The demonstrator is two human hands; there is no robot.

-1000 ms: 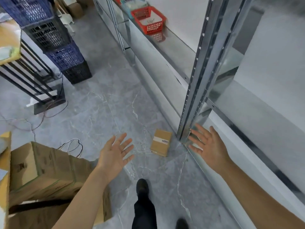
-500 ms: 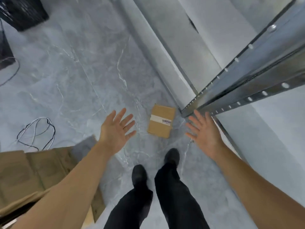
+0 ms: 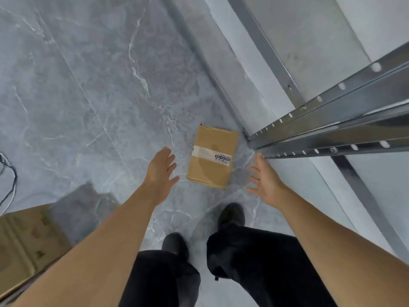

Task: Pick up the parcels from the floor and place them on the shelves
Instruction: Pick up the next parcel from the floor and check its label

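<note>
A small brown cardboard parcel [image 3: 212,157] with a white tape band and a printed label lies flat on the grey marble floor, next to the foot of the metal shelf upright [image 3: 327,129]. My left hand [image 3: 160,171] hovers open just left of the parcel, fingers spread, not touching it. My right hand [image 3: 264,176] hovers open just right of it, close under the upright. The grey shelf boards [image 3: 309,41] run along the right side.
A large cardboard box [image 3: 24,244] stands at the lower left. Black and white cables [image 3: 8,173] lie on the floor at the left edge. My two feet in dark shoes [image 3: 231,216] stand just behind the parcel.
The view has tipped further down and closer to the floor. Both hands have dropped nearer to the parcel, one on each side; the parcel has not moved.
</note>
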